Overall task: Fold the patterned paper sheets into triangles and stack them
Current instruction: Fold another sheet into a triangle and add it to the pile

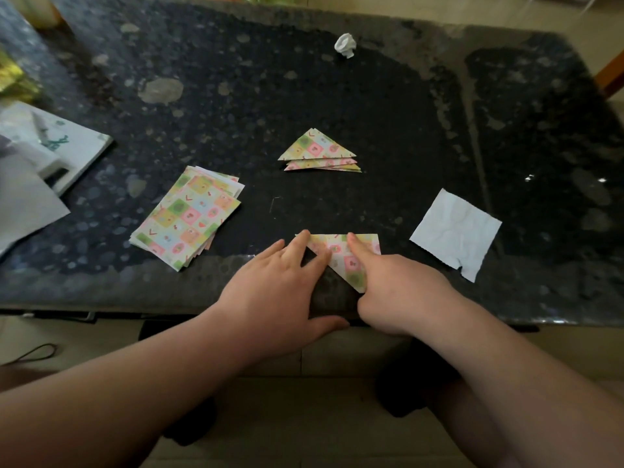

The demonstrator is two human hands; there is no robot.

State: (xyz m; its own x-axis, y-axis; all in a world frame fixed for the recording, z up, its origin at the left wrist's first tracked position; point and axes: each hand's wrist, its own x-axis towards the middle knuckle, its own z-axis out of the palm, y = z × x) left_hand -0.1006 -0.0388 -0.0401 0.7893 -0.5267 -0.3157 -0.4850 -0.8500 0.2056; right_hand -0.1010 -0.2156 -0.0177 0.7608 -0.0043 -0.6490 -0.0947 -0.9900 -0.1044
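step in hand: creasing one patterned sheet (349, 263) into a triangle; the long fold edge faces far, the tip points near.
sheet location: at the near edge of the dark stone table (337, 96), centre, under both hands.
left hand (280, 285): flat, fingers straight and slightly spread; two fingertips (305, 235) press the sheet's left part, the thumb lies along the table's near edge.
right hand (398, 292): index finger (353, 238) straight, pressing near the far edge; the other fingers are hidden under the hand, so i cannot tell how they lie.
finished stack (317, 148): a few folded triangles, farther in at centre, well apart from the hands, edges slightly fanned.
supply pile (189, 221): unfolded patterned sheets, near left, loosely squared.
progress, as judged: early; the supply pile looks much thicker than the finished stack.
technique: hold one hand still as an anchor; run the other fingertip along the fold from the middle outward; check that the two corners meet before pressing hard.
risk: the tip sits close to the table edge and the sheet may slide while it is being creased.
other items: white crumpled paper square (454, 231) at right; paper ball (345, 45) far centre.
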